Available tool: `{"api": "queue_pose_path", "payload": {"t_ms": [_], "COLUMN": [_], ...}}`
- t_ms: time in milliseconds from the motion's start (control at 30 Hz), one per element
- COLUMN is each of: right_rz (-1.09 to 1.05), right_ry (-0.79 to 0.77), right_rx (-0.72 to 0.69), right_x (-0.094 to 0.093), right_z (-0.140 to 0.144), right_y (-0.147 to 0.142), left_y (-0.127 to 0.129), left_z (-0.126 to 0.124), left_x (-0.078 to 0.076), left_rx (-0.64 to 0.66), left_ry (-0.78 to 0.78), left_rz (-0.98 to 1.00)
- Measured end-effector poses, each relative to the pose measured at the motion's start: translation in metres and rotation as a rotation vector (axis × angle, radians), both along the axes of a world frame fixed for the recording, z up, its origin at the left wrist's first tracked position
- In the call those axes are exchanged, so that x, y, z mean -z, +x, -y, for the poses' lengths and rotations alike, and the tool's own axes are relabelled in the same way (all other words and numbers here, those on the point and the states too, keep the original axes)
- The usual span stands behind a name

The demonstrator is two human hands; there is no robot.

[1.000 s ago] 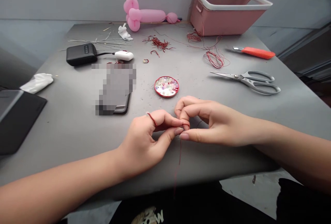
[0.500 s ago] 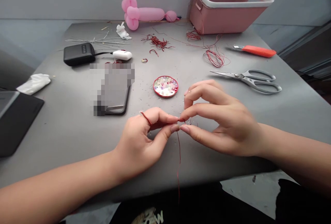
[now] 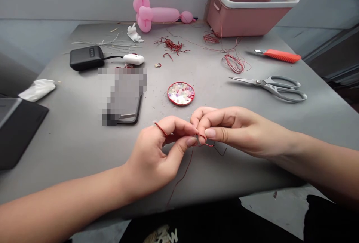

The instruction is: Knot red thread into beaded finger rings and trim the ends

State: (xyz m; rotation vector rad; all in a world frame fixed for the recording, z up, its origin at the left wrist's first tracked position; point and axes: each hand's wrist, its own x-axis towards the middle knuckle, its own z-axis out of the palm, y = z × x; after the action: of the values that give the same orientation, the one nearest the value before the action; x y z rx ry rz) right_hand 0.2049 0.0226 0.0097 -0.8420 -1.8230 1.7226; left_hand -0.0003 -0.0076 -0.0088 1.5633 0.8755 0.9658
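Red thread (image 3: pixel 179 177): pinched between both hands near the table's (image 3: pixel 70 138) front edge, tail hanging over that edge toward the person. Left hand (image 3: pixel 157 153): thumb and forefinger pressed on the thread, a loop around the forefinger. Right hand (image 3: pixel 238 129): fingertips pinching the same point, touching the left. Bead dish (image 3: pixel 181 94) just beyond; scissors (image 3: pixel 270 86) toward the right edge; phone (image 3: pixel 123 97) to the left.

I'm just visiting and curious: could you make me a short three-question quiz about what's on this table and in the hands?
1. True or false: both hands pinch a red thread.
2. What lies nearest beyond the fingertips? A) scissors B) round dish of beads C) pink basket
3. Around which finger of the left hand is the thread looped?

Key: 1 true, with the right hand meeting the left; 2 B; 3 the index finger.
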Motion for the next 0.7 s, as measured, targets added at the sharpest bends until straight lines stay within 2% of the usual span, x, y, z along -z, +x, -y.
{"api": "queue_pose_path", "payload": {"t_ms": [67,100,167,233,300,333,400,533,700], "right_rz": [0.032,0.088,0.235,0.346,0.390,0.406,0.430,0.429,0.408], "right_ry": [0.019,0.081,0.327,0.662,0.930,1.012,1.104,1.165,1.216], "right_rx": [0.012,0.067,0.272,0.476,0.556,0.555,0.550,0.558,0.527], "right_x": [0.001,0.002,0.003,0.004,0.004,0.005,0.005,0.005,0.007], "right_z": [0.001,0.002,0.005,0.009,0.014,0.016,0.019,0.024,0.026], "right_y": [-0.001,-0.002,-0.004,-0.006,-0.008,-0.009,-0.010,-0.012,-0.013], "left_y": [0.000,0.000,-0.001,0.000,0.000,0.001,0.001,0.001,0.002], "left_z": [0.000,-0.001,-0.004,-0.007,-0.009,-0.009,-0.007,-0.002,-0.002], "left_x": [0.001,0.002,0.003,0.003,0.002,0.002,0.001,0.002,0.002], "left_rx": [-0.010,-0.028,-0.086,-0.139,-0.171,-0.180,-0.185,-0.142,-0.141], "left_ry": [-0.014,-0.038,-0.118,-0.201,-0.238,-0.235,-0.202,-0.133,-0.187], "left_rz": [0.003,0.000,-0.006,-0.003,0.014,0.024,0.044,0.059,0.119]}}
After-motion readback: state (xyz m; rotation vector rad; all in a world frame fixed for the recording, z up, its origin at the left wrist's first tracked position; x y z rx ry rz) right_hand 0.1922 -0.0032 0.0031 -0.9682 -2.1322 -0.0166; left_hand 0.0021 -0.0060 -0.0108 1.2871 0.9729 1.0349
